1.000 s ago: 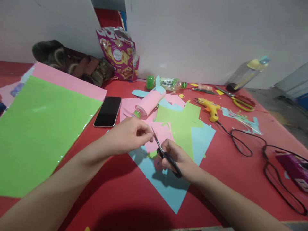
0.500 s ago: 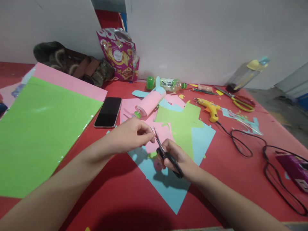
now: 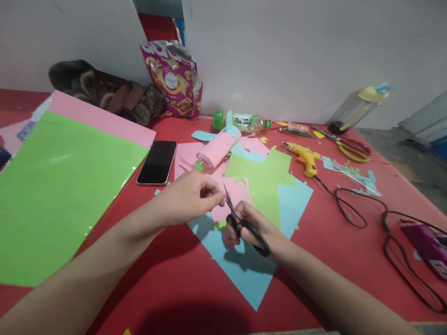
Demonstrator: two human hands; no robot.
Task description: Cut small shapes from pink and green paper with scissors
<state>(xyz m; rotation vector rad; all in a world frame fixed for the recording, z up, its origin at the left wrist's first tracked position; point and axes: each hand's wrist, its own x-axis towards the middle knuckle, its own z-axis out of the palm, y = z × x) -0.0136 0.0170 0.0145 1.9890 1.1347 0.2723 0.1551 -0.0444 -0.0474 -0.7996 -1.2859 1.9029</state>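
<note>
My right hand (image 3: 253, 223) grips black-handled scissors (image 3: 256, 239), their blades parted and pointing up toward my left fingertips. My left hand (image 3: 195, 195) is closed in a pinch between thumb and forefinger, right beside the blades; whatever is in the pinch is too small to make out. Beneath both hands lie a blue paper sheet (image 3: 244, 279), a cut green paper (image 3: 261, 172) and pink paper pieces (image 3: 237, 188). Just beyond my left hand rests a bottle wrapped in pink paper (image 3: 220, 148), with blue paper pieces attached near its far end.
A phone (image 3: 157, 163) and large green sheet (image 3: 70, 195) lie left. A snack bag (image 3: 172, 79) and green-capped bottle (image 3: 244, 122) are at the back. Rightward are a yellow glue gun (image 3: 305, 158) with its cord, larger scissors (image 3: 349, 146), a tall bottle (image 3: 356, 109) and a purple box (image 3: 428, 249).
The scissors' handles have spread wider, and my right hand has shifted slightly. My left hand stays in nearly the same place, still pinched.
</note>
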